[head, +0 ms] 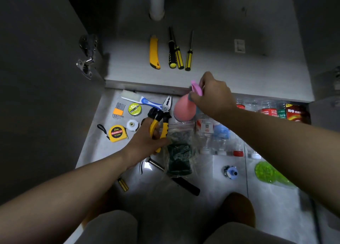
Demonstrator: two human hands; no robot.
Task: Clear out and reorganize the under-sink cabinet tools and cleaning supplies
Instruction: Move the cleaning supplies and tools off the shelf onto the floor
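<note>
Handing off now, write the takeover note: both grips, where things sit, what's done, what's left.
Left grip: holds yellow-and-black-handled pliers by the handles.
Right grip: holds pink plastic spray bottle by its head, near the cabinet's front edge.
Done: yellow utility knife and three yellow-and-black screwdrivers lined up on the grey cabinet floor.
Left: yellow tape measure, blue-handled brush, tape rolls, hex keys, clear bottles lie on the tiles outside.
</note>
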